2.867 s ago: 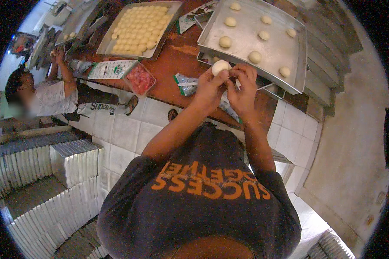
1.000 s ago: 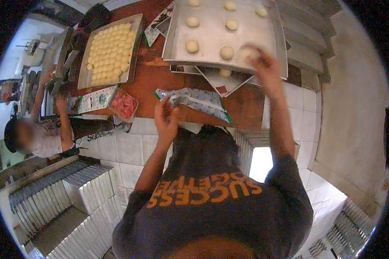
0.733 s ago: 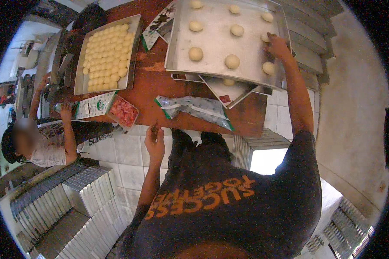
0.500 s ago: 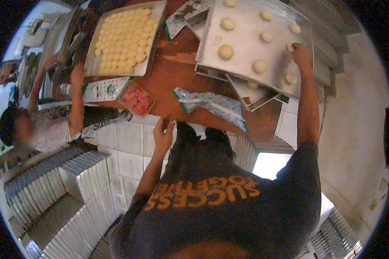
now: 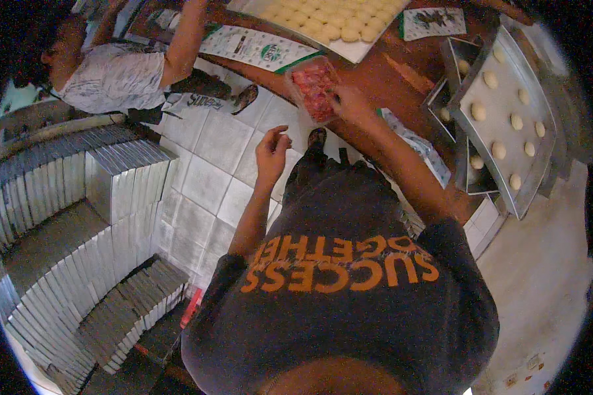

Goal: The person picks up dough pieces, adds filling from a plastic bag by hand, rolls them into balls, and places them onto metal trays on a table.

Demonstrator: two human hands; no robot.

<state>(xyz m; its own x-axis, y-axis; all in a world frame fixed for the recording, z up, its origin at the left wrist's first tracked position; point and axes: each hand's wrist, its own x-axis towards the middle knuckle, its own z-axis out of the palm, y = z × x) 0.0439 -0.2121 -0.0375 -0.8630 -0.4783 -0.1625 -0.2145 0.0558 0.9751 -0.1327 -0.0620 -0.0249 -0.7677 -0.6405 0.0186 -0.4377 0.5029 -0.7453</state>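
Observation:
My right hand [image 5: 352, 106] is at the side of a clear plastic tub [image 5: 327, 120] of red, glossy pieces [image 5: 311, 87]. Its fingertips touch or overlap the tub's right side; blur hides whether they grip anything. Lower and to the left, my left hand [image 5: 272, 157] hangs over the tiled floor with fingers loosely bent, holding nothing I can see. Pale round dough balls [image 5: 478, 112] sit spaced apart on a metal tray [image 5: 497, 128] at the right. Many more sit packed in rows on another tray [image 5: 354, 56] at the far side.
A crumpled pale blue bag [image 5: 418, 148] lies under and beside my right forearm on the brown table [image 5: 402, 79]. A flat printed packet [image 5: 260, 47] lies left of the tub. Another person [image 5: 115, 76] works at the left. Stacked metal trays [image 5: 79, 243] stand lower left.
My right hand has left the dough ball on the right tray and moved left to the tub. The view has turned, shifting the trays to the right.

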